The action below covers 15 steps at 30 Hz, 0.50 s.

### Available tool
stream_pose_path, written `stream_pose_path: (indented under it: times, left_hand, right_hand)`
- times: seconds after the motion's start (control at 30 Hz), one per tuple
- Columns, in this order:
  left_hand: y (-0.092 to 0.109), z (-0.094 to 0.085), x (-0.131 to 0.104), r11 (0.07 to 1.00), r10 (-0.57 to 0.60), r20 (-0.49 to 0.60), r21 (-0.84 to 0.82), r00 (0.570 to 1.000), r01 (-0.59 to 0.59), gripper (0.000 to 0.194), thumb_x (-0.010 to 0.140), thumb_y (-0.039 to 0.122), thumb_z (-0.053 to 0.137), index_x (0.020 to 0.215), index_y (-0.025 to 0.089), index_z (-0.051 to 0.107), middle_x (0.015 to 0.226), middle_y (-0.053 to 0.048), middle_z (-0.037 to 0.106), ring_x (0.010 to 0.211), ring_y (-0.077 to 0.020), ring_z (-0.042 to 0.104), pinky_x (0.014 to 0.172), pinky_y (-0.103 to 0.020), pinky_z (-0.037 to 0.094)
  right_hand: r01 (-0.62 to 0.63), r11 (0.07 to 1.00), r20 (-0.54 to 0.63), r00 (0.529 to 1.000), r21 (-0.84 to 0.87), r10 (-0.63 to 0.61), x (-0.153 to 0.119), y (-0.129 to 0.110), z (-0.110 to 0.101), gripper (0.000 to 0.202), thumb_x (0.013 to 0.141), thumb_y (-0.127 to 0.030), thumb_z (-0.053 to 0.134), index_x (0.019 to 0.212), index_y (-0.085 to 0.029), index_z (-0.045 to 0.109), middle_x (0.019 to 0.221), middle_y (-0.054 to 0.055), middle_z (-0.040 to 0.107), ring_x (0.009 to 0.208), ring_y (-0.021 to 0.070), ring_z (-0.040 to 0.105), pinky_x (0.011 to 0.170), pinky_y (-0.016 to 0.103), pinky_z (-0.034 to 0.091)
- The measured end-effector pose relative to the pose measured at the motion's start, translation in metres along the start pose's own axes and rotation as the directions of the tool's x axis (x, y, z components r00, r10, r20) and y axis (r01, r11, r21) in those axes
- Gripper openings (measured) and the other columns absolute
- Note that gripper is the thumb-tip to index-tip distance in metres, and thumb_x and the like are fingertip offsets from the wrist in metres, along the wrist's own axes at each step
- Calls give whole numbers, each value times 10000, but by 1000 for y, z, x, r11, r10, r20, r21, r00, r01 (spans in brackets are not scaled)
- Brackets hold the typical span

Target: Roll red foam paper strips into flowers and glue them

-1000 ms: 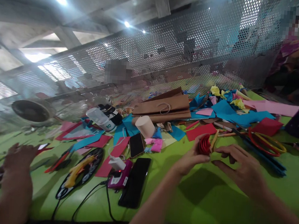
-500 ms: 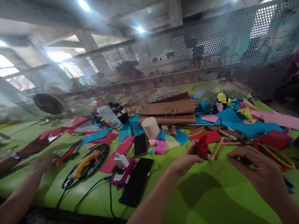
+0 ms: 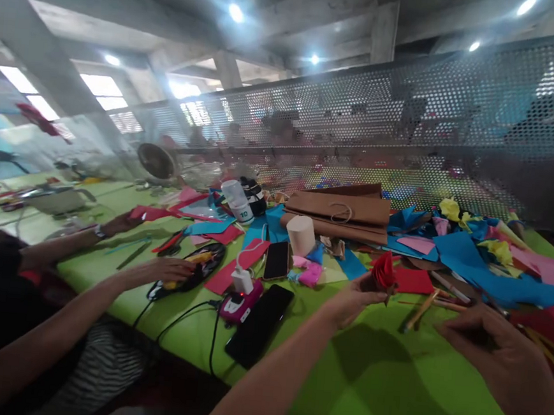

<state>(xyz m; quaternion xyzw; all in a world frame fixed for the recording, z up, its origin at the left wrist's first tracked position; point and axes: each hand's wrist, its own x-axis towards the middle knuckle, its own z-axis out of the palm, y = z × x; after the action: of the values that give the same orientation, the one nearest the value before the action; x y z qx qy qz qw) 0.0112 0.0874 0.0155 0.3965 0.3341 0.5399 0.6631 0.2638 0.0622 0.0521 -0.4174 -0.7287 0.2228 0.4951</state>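
My left hand is closed round the base of a red paper flower, its folded petals pointing up above the green table. To its right hovers my right hand, thumb and fingertips brought together; whether anything small sits between them I cannot make out. A yellow pencil lies on the table between the two hands. Just behind the flower is a flat red paper piece.
At left, a co-worker's hand grasps a yellow glue gun on a dark oval tray; their other hand holds red paper. Two phones, a purple power adapter with cords, a cream roll and brown folded paper are nearby.
The view has swung left. The co-worker's nearer hand has moved onto the glue gun. My left hand still holds the red flower, and my right hand remains pinched apart from it.
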Motion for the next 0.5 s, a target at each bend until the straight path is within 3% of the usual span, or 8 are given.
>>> stream_pose_path:
  times: [0.13, 0.37, 0.5]
  left_hand:
    - [-9, -6, 7, 999, 2, -16, 39, 1000, -2, 649, 557, 328, 1019, 1142, 171, 786, 1131, -126, 793, 1139, -291, 702, 1086, -441, 443]
    - [-13, -13, 10, 991, 5, -49, 135, 999, 2, 711, 567, 396, 1017, 1190, 156, 772, 1183, -141, 785, 1111, -257, 697, 1019, -380, 467]
    - [-12, -13, 9, 989, -17, -41, 149, 999, 23, 725, 579, 432, 1007, 1201, 150, 765, 1187, -146, 782, 1083, -253, 704, 966, -356, 478]
  right_hand:
    - [-123, 992, 38, 992, -35, 124, -2, 9, -3, 183, 756, -504, 807, 712, -326, 801, 739, 28, 799, 579, 237, 694, 463, 302, 502]
    - [-220, 975, 72, 972, -31, 222, 0, 11, -4, 239, 756, -558, 755, 809, -345, 850, 926, 25, 845, 791, 278, 779, 731, 339, 630]
    - [-281, 960, 95, 955, -6, 280, -1, 9, -4, 308, 754, -598, 738, 827, -321, 852, 946, 39, 846, 802, 278, 773, 679, 319, 615]
